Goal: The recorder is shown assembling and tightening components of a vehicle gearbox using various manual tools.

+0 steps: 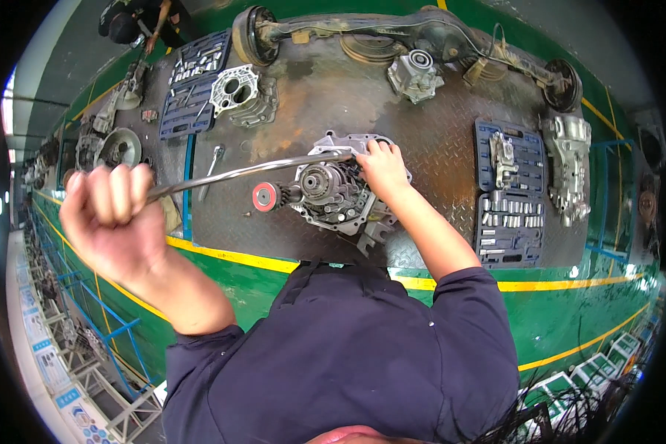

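My left hand [116,218], raised at the left, is closed round the near end of a long, shiny metal bar [237,172]. The bar slants across to the top of an opened gearbox [325,185], whose gears show inside a light metal housing. At the bar's far end my right hand [383,169] rests on the gearbox with its fingers curled down. Its thumb side is close to the bar's tip, and what the fingers grip is hidden. A shaft with a red-ringed round end [266,196] sticks out to the left of the gears.
The gearbox sits on a dark checkered metal table [237,214]. Blue socket sets [510,222] lie open at right, another [189,89] at left. Housing castings [237,92], a ratchet [213,166] and a long axle [348,26] lie around. A person [137,26] bends over at far left.
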A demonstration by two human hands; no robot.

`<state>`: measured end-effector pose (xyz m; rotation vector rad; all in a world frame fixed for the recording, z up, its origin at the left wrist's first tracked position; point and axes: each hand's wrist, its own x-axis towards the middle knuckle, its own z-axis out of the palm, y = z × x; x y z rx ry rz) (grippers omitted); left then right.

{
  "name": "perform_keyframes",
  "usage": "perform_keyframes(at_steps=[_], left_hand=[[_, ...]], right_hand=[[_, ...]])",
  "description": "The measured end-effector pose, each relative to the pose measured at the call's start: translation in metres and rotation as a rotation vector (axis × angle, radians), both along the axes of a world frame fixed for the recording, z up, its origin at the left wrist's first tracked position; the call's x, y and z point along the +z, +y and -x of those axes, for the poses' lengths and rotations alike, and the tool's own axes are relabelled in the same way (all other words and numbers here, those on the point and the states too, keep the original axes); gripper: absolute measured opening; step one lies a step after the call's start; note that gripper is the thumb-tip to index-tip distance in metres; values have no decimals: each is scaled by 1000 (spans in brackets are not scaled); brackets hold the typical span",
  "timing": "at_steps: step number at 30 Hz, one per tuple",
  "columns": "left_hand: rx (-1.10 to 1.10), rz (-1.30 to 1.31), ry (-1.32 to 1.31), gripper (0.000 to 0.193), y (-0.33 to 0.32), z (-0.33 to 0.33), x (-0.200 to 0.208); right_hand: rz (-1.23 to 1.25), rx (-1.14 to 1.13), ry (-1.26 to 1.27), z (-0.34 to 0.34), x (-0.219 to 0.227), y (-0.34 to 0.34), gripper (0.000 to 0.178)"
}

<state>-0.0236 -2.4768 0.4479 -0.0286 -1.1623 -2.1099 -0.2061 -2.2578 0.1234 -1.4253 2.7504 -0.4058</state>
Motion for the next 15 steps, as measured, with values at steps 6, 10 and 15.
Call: perform_keyframes(at_steps=[6, 10, 15], left_hand=[[287, 110, 16, 40, -30, -114, -18], [514, 122, -95, 38, -50, -187, -62], [819, 74, -327, 37, -66, -261, -107]], right_hand=[[-193, 31, 66, -2, -6, -8, 15], [-230, 36, 62, -5, -16, -21, 15], [-367, 130, 40, -7, -12, -35, 24]])
